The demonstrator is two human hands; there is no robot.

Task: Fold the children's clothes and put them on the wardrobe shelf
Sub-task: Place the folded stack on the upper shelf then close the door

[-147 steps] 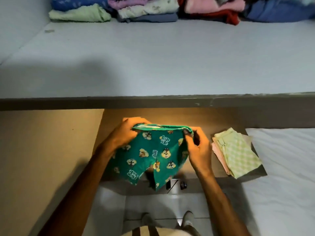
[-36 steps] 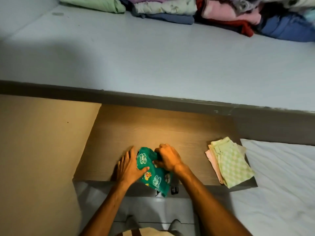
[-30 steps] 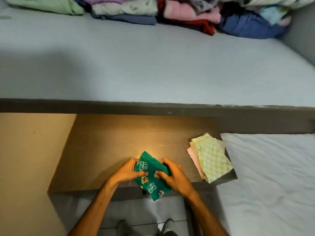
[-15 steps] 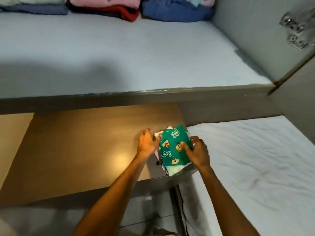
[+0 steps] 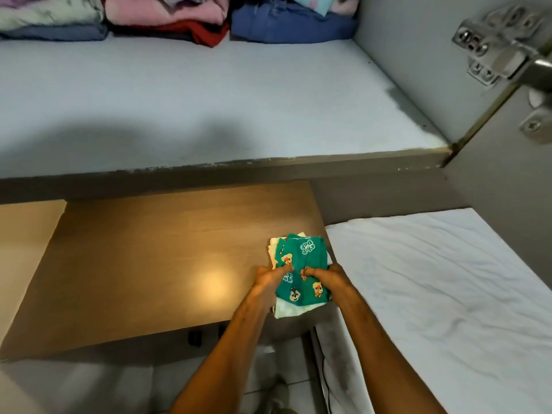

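Head view shows us the folded green shorts (image 5: 301, 264) with cartoon prints lying on top of a small stack of pale green checked clothes (image 5: 288, 310) at the near right corner of the wooden worktop (image 5: 149, 264). We see our left hand (image 5: 268, 282) and right hand (image 5: 327, 277) side by side at the near end of this stack, fingers curled onto the green fabric and thumbs on top, both closed around the pile's edges. The stack sits just beside the white bed sheet (image 5: 433, 279) to the right. Farther away and higher, the grey wardrobe shelf (image 5: 209, 100) stretches across the frame, and along its far edge lie folded clothes: a pink and red pile (image 5: 176, 19), a blue pile (image 5: 286, 22) to its right, and a pale patterned pile (image 5: 47, 16) to its left. A metal hinge (image 5: 495, 43) shows on the wardrobe wall at the far right.
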